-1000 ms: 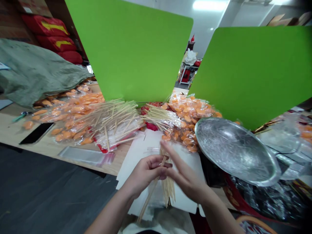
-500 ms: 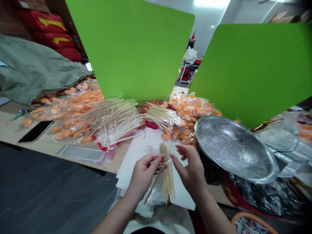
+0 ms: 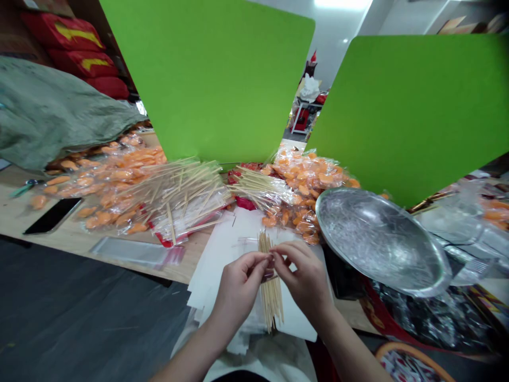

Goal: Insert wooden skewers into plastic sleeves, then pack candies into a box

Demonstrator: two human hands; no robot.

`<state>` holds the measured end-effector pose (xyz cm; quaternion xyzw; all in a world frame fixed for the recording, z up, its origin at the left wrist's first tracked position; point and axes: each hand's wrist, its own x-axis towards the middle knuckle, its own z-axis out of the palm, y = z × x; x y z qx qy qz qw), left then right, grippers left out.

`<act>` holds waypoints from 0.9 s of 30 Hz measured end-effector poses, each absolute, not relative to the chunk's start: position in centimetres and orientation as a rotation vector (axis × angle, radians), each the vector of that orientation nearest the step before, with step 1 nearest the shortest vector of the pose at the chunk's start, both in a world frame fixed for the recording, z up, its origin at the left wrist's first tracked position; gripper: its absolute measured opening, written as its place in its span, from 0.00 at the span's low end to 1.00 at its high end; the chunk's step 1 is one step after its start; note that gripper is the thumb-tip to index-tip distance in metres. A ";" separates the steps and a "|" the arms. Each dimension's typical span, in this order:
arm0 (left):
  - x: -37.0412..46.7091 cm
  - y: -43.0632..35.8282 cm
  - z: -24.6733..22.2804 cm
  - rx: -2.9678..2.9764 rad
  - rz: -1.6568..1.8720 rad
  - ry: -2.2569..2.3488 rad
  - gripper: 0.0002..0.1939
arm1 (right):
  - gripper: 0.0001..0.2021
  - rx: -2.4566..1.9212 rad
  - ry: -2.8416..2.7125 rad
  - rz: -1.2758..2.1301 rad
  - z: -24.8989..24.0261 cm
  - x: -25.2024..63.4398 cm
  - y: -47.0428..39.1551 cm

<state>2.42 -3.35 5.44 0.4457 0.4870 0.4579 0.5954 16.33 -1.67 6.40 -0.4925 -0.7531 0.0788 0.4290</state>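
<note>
My left hand (image 3: 243,278) and my right hand (image 3: 301,273) meet at the fingertips over a bundle of thin wooden sticks (image 3: 272,305). Both are closed in a pinch, thumb against forefinger. Whatever lies between the fingertips is too small and covered to make out. The sticks lie lengthwise on white paper sheets (image 3: 210,265), their upper ends showing just beyond my fingers. A clear plastic sleeve (image 3: 248,242) lies on the paper past the left hand.
Behind lie piles of bagged orange pieces (image 3: 314,175) and wrapped sticks (image 3: 186,185). A metal bowl (image 3: 382,239) stands right, its rim near my right forearm. Left are a phone (image 3: 52,216) and flat clear bags (image 3: 133,251). Green panels (image 3: 214,79) rise at the back.
My right hand has moved left and closed its fingers against those of my left hand. The loose stick that slanted below the left hand no longer shows there.
</note>
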 end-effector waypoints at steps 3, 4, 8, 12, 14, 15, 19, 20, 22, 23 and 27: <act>2.4 -3.1 5.6 0.841 1.048 1.151 0.11 | 0.08 -1.391 -1.642 0.503 6.1 19.2 0.0; 2.4 -3.1 5.6 0.795 1.029 1.150 0.11 | 0.09 -1.438 -1.626 0.591 6.3 20.8 0.7; 2.0 -3.3 5.8 0.726 0.918 1.112 0.13 | 0.15 -1.587 -1.757 0.747 7.6 29.1 4.1; 2.0 -3.4 6.1 0.747 0.839 1.098 0.13 | 0.15 -1.989 -1.625 0.401 7.1 36.5 6.6; 2.2 -3.3 6.2 0.744 0.799 1.080 0.14 | 0.15 -2.118 -1.568 0.253 6.3 38.3 6.7; 2.2 -3.2 6.3 0.733 0.782 1.071 0.14 | 0.16 -2.138 -1.549 0.191 6.1 38.5 6.4; 2.9 -2.7 6.5 0.638 0.761 1.028 0.13 | 0.17 -1.949 -1.533 -0.004 6.2 34.9 3.3; 3.1 -2.5 6.6 0.608 0.770 1.010 0.12 | 0.15 -1.825 -1.550 0.087 6.3 33.0 2.2; 3.7 -2.3 6.8 0.555 0.813 0.983 0.11 | 0.13 -1.542 -1.595 0.570 6.3 28.4 0.1; 3.9 -2.2 6.9 0.535 0.845 0.978 0.11 | 0.14 -1.425 -1.622 0.845 6.2 26.1 -0.8; 3.9 -2.3 6.7 0.522 0.950 0.966 0.09 | 0.12 -1.206 -1.345 1.440 4.8 19.3 -2.7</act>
